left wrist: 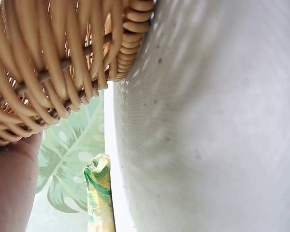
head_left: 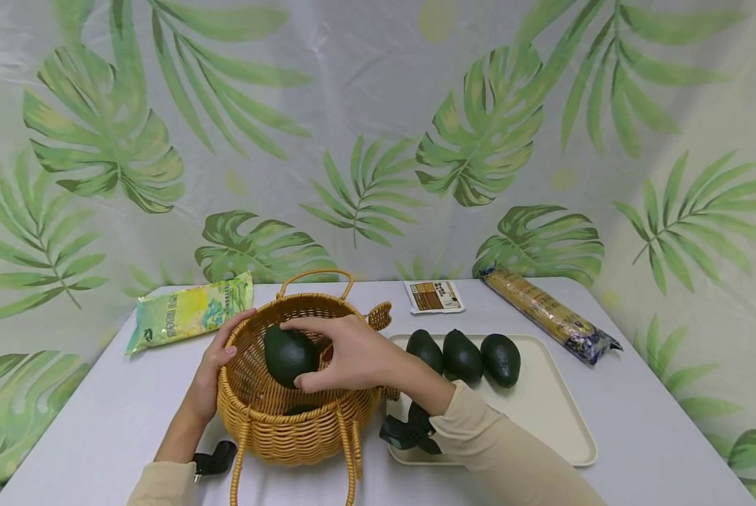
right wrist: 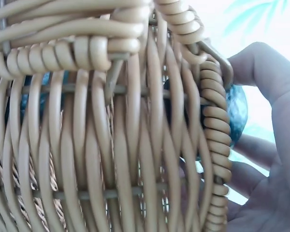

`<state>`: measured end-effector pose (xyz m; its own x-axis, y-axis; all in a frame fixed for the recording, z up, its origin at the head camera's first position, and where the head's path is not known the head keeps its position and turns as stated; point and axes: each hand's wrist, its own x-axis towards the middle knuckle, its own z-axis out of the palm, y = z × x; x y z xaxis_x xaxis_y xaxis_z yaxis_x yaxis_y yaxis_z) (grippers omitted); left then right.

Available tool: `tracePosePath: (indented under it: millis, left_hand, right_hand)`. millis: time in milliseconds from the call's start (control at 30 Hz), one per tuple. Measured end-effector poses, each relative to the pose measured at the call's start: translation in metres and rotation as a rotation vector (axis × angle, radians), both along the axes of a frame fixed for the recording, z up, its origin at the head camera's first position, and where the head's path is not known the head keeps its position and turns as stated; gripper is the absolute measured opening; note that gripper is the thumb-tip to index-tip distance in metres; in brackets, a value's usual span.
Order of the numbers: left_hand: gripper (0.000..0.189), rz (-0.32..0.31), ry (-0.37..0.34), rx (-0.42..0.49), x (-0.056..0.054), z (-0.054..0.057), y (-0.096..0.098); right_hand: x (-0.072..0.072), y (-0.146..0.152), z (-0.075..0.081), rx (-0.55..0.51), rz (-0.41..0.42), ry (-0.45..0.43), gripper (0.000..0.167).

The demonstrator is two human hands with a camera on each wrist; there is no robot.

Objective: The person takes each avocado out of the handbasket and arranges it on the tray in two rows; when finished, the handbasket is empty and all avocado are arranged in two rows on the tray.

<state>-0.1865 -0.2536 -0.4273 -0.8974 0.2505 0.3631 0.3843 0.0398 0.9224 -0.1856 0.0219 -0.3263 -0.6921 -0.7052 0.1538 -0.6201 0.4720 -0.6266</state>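
Note:
In the head view my right hand (head_left: pixel 353 351) holds a dark green avocado (head_left: pixel 289 357) between thumb and fingers, at the mouth of a wicker basket (head_left: pixel 289 439). My left hand (head_left: pixel 216 362) grips the basket's left rim, its thumb over the edge. Low inside the basket, part of another avocado (head_left: pixel 302 409) shows. From the right wrist view, the held avocado (right wrist: pixel 239 113) appears beyond the rim, partly behind the weave. The left wrist view has the basket's woven side (left wrist: pixel 48 63) above the white table, with the left hand mostly hidden.
Right of the basket lies a cream tray (head_left: pixel 542 422) with three avocados (head_left: pixel 462 356) in a row. A yellow-green packet (head_left: pixel 191 313) lies back left; a small white-and-brown packet (head_left: pixel 435 296) and a long golden packet (head_left: pixel 549 313) lie behind the tray. Basket handles (head_left: pixel 237 464) reach toward the front.

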Motion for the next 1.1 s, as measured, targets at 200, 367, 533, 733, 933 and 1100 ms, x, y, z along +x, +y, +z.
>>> tracePosePath:
  millis: [200,367,533,733,933,1100]
  left_hand:
    - [0.058,0.002,-0.003,0.005,0.0,0.0,0.0]
    - [0.059,0.002,-0.008,0.01,0.0,0.0,0.0]
    - [0.059,0.004,-0.014,0.01,0.0,0.001,0.0]
    - [0.059,0.004,-0.016,0.018,0.0,0.001,0.001]
    - [0.059,0.003,-0.014,0.026,0.001,0.0,0.001]
    - [0.059,0.005,-0.012,0.024,0.0,-0.001,0.0]
  right_hand:
    - [0.005,0.008,0.003,-0.045,-0.002,-0.042,0.071]
    - [0.007,0.013,0.002,-0.101,0.003,-0.087,0.071]
    - [0.009,0.02,0.002,-0.149,0.01,-0.096,0.071]
    - [0.016,0.027,0.004,-0.187,-0.015,-0.114,0.072]
    - [0.017,0.034,0.003,-0.204,-0.034,-0.118,0.072]
    - [0.018,0.039,0.002,-0.223,-0.04,-0.119,0.071]
